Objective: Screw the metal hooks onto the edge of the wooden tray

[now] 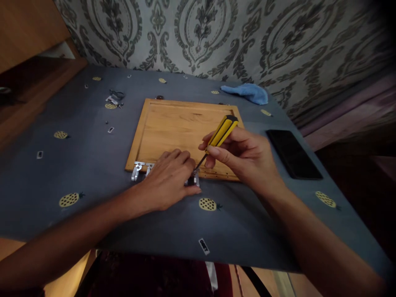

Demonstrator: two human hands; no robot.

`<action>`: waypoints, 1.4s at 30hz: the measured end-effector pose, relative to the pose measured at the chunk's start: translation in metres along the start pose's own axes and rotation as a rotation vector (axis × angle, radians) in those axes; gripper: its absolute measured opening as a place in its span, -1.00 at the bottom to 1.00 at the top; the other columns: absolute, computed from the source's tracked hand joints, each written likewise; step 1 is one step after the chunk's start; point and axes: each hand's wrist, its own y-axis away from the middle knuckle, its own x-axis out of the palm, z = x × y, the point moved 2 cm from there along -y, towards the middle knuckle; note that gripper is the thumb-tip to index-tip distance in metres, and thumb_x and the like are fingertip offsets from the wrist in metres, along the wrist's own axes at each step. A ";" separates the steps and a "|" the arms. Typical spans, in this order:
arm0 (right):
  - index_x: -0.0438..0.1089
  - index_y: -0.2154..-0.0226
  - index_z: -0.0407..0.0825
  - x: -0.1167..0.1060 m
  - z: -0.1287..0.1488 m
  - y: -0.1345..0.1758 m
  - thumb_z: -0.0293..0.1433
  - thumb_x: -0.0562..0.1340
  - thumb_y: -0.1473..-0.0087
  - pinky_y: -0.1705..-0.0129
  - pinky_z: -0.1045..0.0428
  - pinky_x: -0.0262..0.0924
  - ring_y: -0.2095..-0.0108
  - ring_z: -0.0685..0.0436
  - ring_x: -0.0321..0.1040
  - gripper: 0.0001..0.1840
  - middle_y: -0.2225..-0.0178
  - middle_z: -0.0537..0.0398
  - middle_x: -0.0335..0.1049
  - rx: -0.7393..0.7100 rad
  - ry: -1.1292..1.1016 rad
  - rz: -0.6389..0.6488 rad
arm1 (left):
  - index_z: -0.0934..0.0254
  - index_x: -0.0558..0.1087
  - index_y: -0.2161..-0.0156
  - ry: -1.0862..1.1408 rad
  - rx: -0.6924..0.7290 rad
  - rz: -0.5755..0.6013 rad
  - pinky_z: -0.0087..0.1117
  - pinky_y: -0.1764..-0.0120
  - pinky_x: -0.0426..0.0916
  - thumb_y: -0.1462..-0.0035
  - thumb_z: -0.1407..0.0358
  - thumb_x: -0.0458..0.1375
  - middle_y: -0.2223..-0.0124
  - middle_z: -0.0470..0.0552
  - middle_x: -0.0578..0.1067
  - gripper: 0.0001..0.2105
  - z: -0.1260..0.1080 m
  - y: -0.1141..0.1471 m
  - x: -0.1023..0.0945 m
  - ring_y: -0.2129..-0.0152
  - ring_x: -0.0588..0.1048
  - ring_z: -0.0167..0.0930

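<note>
A wooden panel (173, 128) with a raised frame lies flat on the table. My right hand (247, 156) holds a yellow and black screwdriver (223, 131) at a slant, its shaft pointing down to a metal bracket (196, 178) on the panel's near edge. My left hand (170, 181) is curled over that same edge, fingers on the wood and thumb in front, gripping the bracket. Part of the bracket and the screwdriver's tip are hidden by the fingers. To the left, another metal bracket (138, 170) sits at the panel's near left corner, with one more partly behind my hand.
A black phone (293, 154) lies on the right of the table, and a blue cloth (247, 93) at the back. Scissors (116, 95) and small metal parts (111, 101) are at the back left. A patterned wall (198, 37) stands behind; a wooden cabinet (34, 24) is left.
</note>
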 end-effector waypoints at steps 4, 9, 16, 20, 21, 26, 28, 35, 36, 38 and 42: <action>0.46 0.34 0.00 0.002 -0.001 0.004 -0.12 0.43 -0.02 0.49 0.08 0.42 0.58 0.03 0.42 -0.68 0.44 0.18 0.48 -0.026 0.034 -0.090 | 0.32 0.38 0.12 0.007 -0.006 0.007 -0.14 0.02 0.30 -0.17 0.07 0.27 0.06 0.11 0.43 -0.65 0.000 0.000 -0.001 0.06 0.37 -0.18; 0.45 0.36 0.03 0.000 0.002 0.005 -0.17 0.42 -0.06 0.48 0.08 0.40 0.60 0.05 0.40 -0.75 0.47 0.21 0.45 -0.061 0.049 -0.170 | 0.33 0.39 0.11 0.025 -0.007 -0.005 -0.14 0.00 0.30 -0.17 0.10 0.28 0.06 0.10 0.43 -0.65 0.000 0.001 0.000 0.05 0.37 -0.18; 0.45 0.34 0.01 0.000 -0.002 0.006 -0.15 0.43 -0.04 0.48 0.07 0.40 0.58 0.03 0.40 -0.72 0.44 0.17 0.47 -0.019 0.045 -0.150 | 0.33 0.40 0.10 0.008 0.000 -0.008 -0.12 0.00 0.30 -0.17 0.08 0.27 0.05 0.11 0.43 -0.64 0.000 0.001 0.000 0.04 0.37 -0.17; 0.45 0.34 0.03 0.001 -0.002 0.006 -0.19 0.41 -0.08 0.47 0.06 0.41 0.58 0.03 0.40 -0.76 0.45 0.19 0.46 -0.039 0.047 -0.150 | 0.34 0.39 0.11 0.005 -0.001 -0.005 -0.14 0.00 0.30 -0.17 0.07 0.26 0.06 0.10 0.42 -0.64 0.000 0.001 -0.001 0.05 0.36 -0.18; 0.45 0.34 0.03 0.001 -0.002 0.006 -0.20 0.41 -0.08 0.47 0.07 0.41 0.58 0.03 0.40 -0.78 0.45 0.19 0.46 -0.045 0.051 -0.148 | 0.33 0.39 0.11 0.004 -0.003 -0.001 -0.14 0.00 0.30 -0.18 0.07 0.26 0.07 0.10 0.42 -0.64 0.000 0.001 -0.001 0.05 0.36 -0.18; 0.46 0.34 0.04 0.000 -0.003 0.006 -0.22 0.40 -0.09 0.47 0.08 0.41 0.57 0.04 0.42 -0.81 0.44 0.20 0.48 -0.052 0.054 -0.145 | 0.32 0.38 0.12 -0.008 -0.005 0.010 -0.15 -0.01 0.29 -0.17 0.07 0.27 0.07 0.09 0.42 -0.64 0.000 0.000 -0.001 0.05 0.36 -0.19; 0.46 0.34 0.03 0.000 -0.003 0.006 -0.21 0.40 -0.08 0.47 0.10 0.42 0.58 0.05 0.42 -0.79 0.43 0.20 0.48 -0.054 0.053 -0.141 | 0.32 0.38 0.13 -0.010 -0.008 0.016 -0.15 -0.01 0.29 -0.17 0.06 0.27 0.06 0.09 0.42 -0.64 -0.001 0.000 -0.002 0.05 0.36 -0.19; 0.46 0.32 0.00 0.004 -0.001 0.007 -0.15 0.42 -0.05 0.48 0.11 0.41 0.58 0.06 0.41 -0.71 0.43 0.18 0.48 -0.042 0.033 -0.101 | 0.33 0.39 0.11 -0.014 -0.017 0.034 -0.14 -0.01 0.30 -0.18 0.06 0.26 0.08 0.10 0.42 -0.63 -0.001 0.000 -0.002 0.05 0.37 -0.18; 0.46 0.33 0.00 0.004 -0.001 0.007 -0.15 0.42 -0.05 0.47 0.11 0.41 0.57 0.06 0.41 -0.71 0.42 0.18 0.47 -0.042 0.030 -0.096 | 0.33 0.39 0.10 -0.015 -0.018 0.037 -0.14 -0.01 0.30 -0.18 0.06 0.26 0.08 0.10 0.42 -0.63 -0.001 0.000 -0.002 0.06 0.37 -0.18; 0.45 0.33 0.00 0.003 -0.001 0.007 -0.15 0.42 -0.05 0.46 0.11 0.41 0.57 0.06 0.41 -0.71 0.41 0.18 0.47 -0.037 0.027 -0.082 | 0.33 0.39 0.10 -0.018 -0.019 0.037 -0.13 -0.01 0.30 -0.18 0.06 0.26 0.08 0.09 0.42 -0.63 -0.001 -0.001 -0.002 0.06 0.37 -0.19; 0.48 0.24 -0.01 -0.001 -0.001 0.005 -0.16 0.39 -0.10 0.41 0.08 0.43 0.52 0.05 0.44 -0.71 0.34 0.13 0.49 -0.020 0.030 -0.025 | 0.33 0.39 0.10 -0.016 -0.023 0.041 -0.14 0.00 0.30 -0.17 0.05 0.26 0.08 0.09 0.42 -0.62 -0.001 -0.001 -0.002 0.07 0.36 -0.19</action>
